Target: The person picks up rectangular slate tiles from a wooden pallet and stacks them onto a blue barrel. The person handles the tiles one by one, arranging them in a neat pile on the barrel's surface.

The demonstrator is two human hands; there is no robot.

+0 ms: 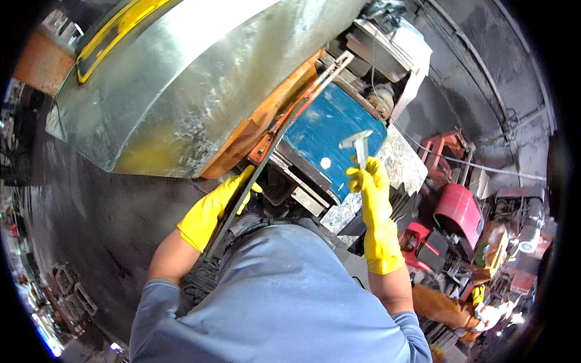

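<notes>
Both of my hands wear long yellow rubber gloves. My left hand (237, 192) is closed around a long, dark, flat metal bar (227, 227), which slants from beside my waist up toward the orange frame. In my right hand (371, 178), raised over the near right edge of the blue metal box (331, 130), is a hammer (361, 148) gripped by its handle. Its pale head points up and stands apart from the bar. My fingers hide the lower part of the handle.
A large, curved, silvery metal body (181, 91) fills the upper left, with an orange beam (233, 148) along its lower edge. At the right are a red rounded housing (458, 212) and a cable (460, 161). Someone in orange-brown clothes (445, 307) is at the lower right.
</notes>
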